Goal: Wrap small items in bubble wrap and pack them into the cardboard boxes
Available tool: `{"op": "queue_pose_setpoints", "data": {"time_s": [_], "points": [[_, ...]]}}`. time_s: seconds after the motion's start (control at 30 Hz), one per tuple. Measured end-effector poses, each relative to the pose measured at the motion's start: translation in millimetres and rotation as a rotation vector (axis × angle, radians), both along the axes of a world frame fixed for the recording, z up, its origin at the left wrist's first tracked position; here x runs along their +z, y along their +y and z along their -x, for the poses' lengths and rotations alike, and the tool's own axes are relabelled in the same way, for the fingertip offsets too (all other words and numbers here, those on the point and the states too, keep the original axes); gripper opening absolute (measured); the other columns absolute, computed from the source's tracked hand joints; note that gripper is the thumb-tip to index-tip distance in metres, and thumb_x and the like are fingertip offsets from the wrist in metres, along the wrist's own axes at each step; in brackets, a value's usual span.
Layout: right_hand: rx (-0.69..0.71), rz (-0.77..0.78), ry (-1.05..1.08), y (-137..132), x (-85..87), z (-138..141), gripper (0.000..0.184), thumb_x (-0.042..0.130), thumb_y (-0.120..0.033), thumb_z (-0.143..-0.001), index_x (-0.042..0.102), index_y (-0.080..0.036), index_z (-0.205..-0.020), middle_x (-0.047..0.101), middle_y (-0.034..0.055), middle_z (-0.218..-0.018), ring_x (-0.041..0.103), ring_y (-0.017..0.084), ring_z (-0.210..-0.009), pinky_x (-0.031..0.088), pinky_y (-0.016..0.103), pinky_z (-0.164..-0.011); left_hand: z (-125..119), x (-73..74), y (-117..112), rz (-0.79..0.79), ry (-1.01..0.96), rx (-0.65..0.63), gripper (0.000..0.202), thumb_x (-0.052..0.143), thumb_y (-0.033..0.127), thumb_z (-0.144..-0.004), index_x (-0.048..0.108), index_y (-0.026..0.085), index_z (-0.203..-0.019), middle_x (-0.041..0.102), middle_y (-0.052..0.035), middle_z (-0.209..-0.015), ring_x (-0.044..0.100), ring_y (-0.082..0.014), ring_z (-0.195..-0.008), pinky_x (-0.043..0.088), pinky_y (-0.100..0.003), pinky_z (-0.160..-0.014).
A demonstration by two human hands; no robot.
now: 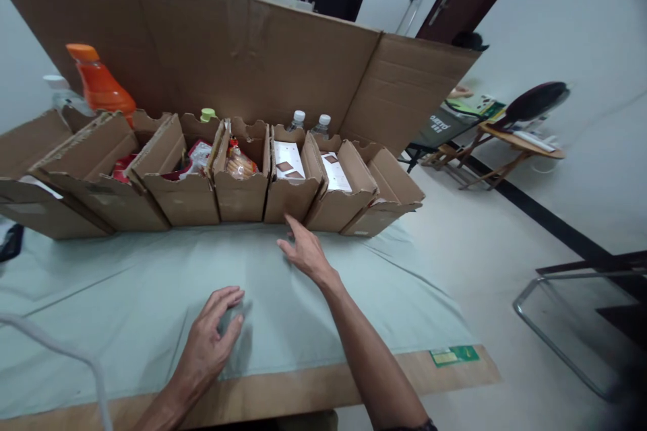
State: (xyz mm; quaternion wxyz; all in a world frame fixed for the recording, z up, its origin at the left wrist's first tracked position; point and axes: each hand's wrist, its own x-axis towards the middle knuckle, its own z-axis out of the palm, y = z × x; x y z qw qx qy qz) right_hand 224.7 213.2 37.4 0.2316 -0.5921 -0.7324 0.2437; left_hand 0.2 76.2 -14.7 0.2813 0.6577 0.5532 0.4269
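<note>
My right hand (305,250) reaches forward over the cloth, thumb and fingers apart, holding nothing. Its fingertips are close to the front of a cardboard box (288,202); whether they touch it I cannot tell. In that box stands a white packet with brown squares (288,160), and a similar white packet (335,172) is in the box to its right. My left hand (208,331) hovers near the table's front edge, thumb apart from slightly curved fingers, with nothing in it. A bag of orange-brown snacks (238,163) sits in the box left of the middle.
Several open cardboard boxes (195,207) form a row before a tall cardboard screen (253,47). An orange bottle (104,84) rises at the left, with clear white-capped bottles (298,119) behind the middle. A grey cable (55,343) crosses the pale green cloth (126,276). A wooden chair (515,141) stands right.
</note>
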Motion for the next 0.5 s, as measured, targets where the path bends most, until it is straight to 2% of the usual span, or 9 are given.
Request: {"op": "queue_pose_setpoints", "data": {"time_s": [0.07, 0.13, 0.17, 0.23, 0.3, 0.33, 0.43, 0.5], "points": [[-0.004, -0.010, 0.032, -8, 7.8, 4, 0.049, 0.062, -0.024, -0.089, 0.061, -0.019, -0.137, 0.073, 0.0106, -0.127, 0.073, 0.022, -0.098, 0.055, 0.038, -0.094, 1, -6.1, -5, -0.071, 0.027, 0.009, 0.027, 0.057, 0.029, -0.091, 0.076, 0.021, -0.108, 0.075, -0.0120, -0.116, 0.075, -0.0256, -0.104, 0.066, -0.034, -0.077], [0.014, -0.071, 0.072, -12, 23.6, 14, 0.039, 0.059, -0.024, -0.091, 0.067, -0.021, -0.129, 0.078, 0.0058, -0.109, 0.073, 0.019, -0.090, 0.056, 0.033, -0.088, -1, -11.5, -9, -0.123, 0.044, 0.009, 0.026, 0.056, 0.026, -0.092, 0.076, 0.022, -0.108, 0.075, -0.0115, -0.117, 0.075, -0.0254, -0.106, 0.065, -0.037, -0.087], [0.031, -0.115, 0.085, -10, 34.1, 22, 0.040, 0.057, -0.023, -0.092, 0.065, -0.022, -0.132, 0.078, 0.0041, -0.104, 0.072, 0.018, -0.088, 0.055, 0.031, -0.087, -2, -13.5, -10, -0.135, 0.045, 0.008, 0.026, 0.056, 0.025, -0.092, 0.076, 0.022, -0.108, 0.075, -0.0114, -0.117, 0.075, -0.0249, -0.105, 0.064, -0.037, -0.087], [0.056, -0.192, 0.064, 1, 57.7, 40, 0.053, 0.055, -0.023, -0.094, 0.053, -0.023, -0.146, 0.078, 0.0020, -0.101, 0.072, 0.018, -0.086, 0.054, 0.030, -0.086, -4, -15.7, -11, -0.149, 0.039, 0.019, 0.026, 0.055, 0.023, -0.092, 0.075, 0.021, -0.109, 0.074, -0.0115, -0.117, 0.075, -0.0242, -0.104, 0.065, -0.035, -0.085], [0.048, -0.219, -0.040, 22, 80.3, 61, 0.064, 0.055, -0.021, -0.094, 0.040, -0.025, -0.156, 0.078, 0.0017, -0.099, 0.073, 0.020, -0.086, 0.053, 0.032, -0.086, -4, -16.5, -11, -0.169, 0.036, 0.039, 0.026, 0.055, 0.022, -0.092, 0.074, 0.021, -0.110, 0.074, -0.0113, -0.116, 0.074, -0.0237, -0.104, 0.065, -0.034, -0.083], [0.029, -0.218, -0.110, 33, 89.5, 70, 0.064, 0.055, -0.021, -0.094, 0.040, -0.025, -0.156, 0.078, 0.0025, -0.098, 0.073, 0.022, -0.088, 0.053, 0.034, -0.086, -4, -16.7, -10, -0.185, 0.037, 0.051, 0.026, 0.055, 0.021, -0.092, 0.074, 0.021, -0.110, 0.073, -0.0111, -0.116, 0.074, -0.0236, -0.104, 0.065, -0.034, -0.083], [-0.042, -0.214, -0.266, 54, 105.0, 89, 0.039, 0.053, -0.023, -0.096, 0.063, -0.024, -0.135, 0.079, 0.0062, -0.097, 0.073, 0.027, -0.094, 0.051, 0.035, -0.085, -1, -17.6, -10, -0.240, 0.030, 0.106, 0.026, 0.056, 0.019, -0.092, 0.072, 0.021, -0.112, 0.071, -0.0113, -0.120, 0.072, -0.0239, -0.109, 0.063, -0.037, -0.090], [-0.053, -0.244, -0.270, 47, 104.5, 91, 0.026, 0.050, -0.025, -0.099, 0.070, -0.023, -0.116, 0.079, 0.0069, -0.096, 0.073, 0.026, -0.093, 0.050, 0.033, -0.083, 2, -19.0, -10, -0.251, 0.001, 0.170, 0.027, 0.056, 0.021, -0.092, 0.069, 0.021, -0.116, 0.069, -0.0123, -0.124, 0.069, -0.0255, -0.115, 0.060, -0.041, -0.096]]}}
